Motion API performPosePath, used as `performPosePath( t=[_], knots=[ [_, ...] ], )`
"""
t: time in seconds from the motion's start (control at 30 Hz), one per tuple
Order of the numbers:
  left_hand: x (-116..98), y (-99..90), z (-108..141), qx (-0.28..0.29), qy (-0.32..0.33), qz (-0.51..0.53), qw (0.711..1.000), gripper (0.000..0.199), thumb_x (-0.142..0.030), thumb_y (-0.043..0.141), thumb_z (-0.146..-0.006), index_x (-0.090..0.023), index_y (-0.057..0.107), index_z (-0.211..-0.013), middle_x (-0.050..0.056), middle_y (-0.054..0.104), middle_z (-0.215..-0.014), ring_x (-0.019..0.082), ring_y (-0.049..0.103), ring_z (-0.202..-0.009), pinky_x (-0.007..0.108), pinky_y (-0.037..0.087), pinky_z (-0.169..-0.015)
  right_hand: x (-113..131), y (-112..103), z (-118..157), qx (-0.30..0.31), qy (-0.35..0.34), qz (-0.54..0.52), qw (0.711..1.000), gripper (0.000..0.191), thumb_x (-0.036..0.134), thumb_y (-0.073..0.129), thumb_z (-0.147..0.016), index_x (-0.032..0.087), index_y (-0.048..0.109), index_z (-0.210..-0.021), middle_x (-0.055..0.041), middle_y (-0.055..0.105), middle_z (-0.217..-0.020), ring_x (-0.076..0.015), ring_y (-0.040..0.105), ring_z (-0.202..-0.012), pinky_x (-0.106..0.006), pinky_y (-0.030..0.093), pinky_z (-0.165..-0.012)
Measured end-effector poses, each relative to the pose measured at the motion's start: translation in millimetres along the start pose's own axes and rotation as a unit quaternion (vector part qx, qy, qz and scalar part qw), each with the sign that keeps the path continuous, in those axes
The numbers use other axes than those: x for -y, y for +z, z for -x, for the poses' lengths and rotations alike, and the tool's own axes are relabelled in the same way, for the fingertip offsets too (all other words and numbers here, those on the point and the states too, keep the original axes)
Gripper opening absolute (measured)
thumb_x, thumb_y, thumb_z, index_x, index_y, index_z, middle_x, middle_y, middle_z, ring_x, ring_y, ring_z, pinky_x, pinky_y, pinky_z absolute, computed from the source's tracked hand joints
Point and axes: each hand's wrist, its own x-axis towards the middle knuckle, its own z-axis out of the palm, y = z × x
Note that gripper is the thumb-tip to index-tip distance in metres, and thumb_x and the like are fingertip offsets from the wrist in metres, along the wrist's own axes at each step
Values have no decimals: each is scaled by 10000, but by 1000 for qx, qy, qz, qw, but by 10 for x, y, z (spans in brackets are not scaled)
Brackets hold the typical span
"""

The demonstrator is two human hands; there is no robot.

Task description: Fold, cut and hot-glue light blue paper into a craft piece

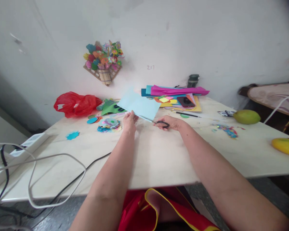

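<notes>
My left hand [130, 121] grips the near left edge of a light blue sheet of paper [141, 105], thumb on top. The sheet is held up, tilted, above the middle of the table. Closed around the black handles of a pair of scissors [164, 124] is my right hand [170, 123]. The blades lie along the sheet's near edge at its right corner, where a narrow strip shows. To the left of my left hand sits a pile of flower-shaped paper cutouts [109, 124]. A single blue flower cutout [73, 135] lies farther left.
A red plastic bag [77, 104] and green paper [110, 106] lie at the back left. Rolled pink paper [178, 90], a phone [186, 102] and a pen [188, 114] are at the back right. A green mango [247, 116] rests right. Cables [60, 155] cross the left side by a power strip [36, 142].
</notes>
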Motion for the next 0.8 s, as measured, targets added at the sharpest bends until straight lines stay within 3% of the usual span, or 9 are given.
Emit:
performPosePath(
  t=[0.8],
  knots=[
    [-1,-12,-5,-8,-9,2,1000,287,-333,714,-589,-191,485,-687,-36,599,-619,119,603,-616,295,461,-724,3,-23,11,-1,1,4,1000,244,306,618,-646,104,599,-781,52,444,-427,-49,335,-363,-221,208,-378]
  ],
)
